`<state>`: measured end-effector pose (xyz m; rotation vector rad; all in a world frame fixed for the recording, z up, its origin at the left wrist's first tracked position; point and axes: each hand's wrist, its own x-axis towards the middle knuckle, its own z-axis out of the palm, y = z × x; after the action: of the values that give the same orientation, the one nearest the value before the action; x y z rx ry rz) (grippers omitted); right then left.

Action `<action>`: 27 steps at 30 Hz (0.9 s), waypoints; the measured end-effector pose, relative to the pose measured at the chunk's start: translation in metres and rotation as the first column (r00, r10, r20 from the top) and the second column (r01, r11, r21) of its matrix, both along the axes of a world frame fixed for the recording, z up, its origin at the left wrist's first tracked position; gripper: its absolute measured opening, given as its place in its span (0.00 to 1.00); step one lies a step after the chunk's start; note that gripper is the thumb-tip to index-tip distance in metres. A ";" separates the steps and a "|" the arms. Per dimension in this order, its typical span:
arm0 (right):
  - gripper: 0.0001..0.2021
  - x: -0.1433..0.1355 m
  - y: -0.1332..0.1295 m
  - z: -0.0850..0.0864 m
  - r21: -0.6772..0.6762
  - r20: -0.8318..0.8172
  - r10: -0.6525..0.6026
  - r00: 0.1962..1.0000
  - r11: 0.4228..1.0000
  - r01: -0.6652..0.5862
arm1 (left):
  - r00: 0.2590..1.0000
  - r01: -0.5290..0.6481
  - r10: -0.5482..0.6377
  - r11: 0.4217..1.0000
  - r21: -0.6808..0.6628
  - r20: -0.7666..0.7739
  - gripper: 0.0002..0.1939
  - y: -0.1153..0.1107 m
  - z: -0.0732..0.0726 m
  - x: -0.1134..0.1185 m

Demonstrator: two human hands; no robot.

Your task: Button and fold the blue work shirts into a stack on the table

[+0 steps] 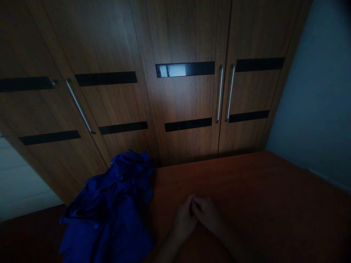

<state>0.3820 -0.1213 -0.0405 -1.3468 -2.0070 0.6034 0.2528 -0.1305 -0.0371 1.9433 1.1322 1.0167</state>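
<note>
Low in the head view, my left hand (184, 218) and my right hand (207, 213) touch each other over a reddish-brown wooden table (246, 182). The fingers of both hands are curled together. It is too dark to make out whether anything is between them. A crumpled blue cloth (117, 208) lies over the table's left side, left of my left hand and apart from it.
Behind the table stands a brown wooden wardrobe (183, 95) with black strips and long metal handles. A pale blue wall (315, 109) rises on the right. White surface (22, 179) shows at the far left, above a dark floor.
</note>
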 end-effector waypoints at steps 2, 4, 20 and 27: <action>0.12 0.000 -0.001 0.001 -0.001 -0.016 0.006 1.000 1.000 -0.006 | 1.000 0.002 -0.002 1.000 -0.010 -0.006 0.21 0.000 0.002 0.001; 0.12 0.000 -0.001 0.002 0.001 -0.019 0.004 1.000 1.000 -0.004 | 1.000 0.008 -0.009 1.000 -0.020 -0.007 0.21 0.000 0.002 0.001; 0.12 0.000 0.000 0.000 0.020 0.015 -0.018 1.000 1.000 0.018 | 1.000 -0.003 0.002 1.000 -0.016 -0.013 0.22 0.000 -0.001 0.000; 0.12 -0.001 0.000 -0.001 0.006 0.002 -0.012 1.000 1.000 0.012 | 0.999 -0.010 0.008 1.000 -0.029 -0.040 0.24 0.001 -0.001 0.000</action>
<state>0.3814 -0.1216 -0.0419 -1.3559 -1.9993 0.5905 0.2525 -0.1296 -0.0379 1.9449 1.1724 0.9650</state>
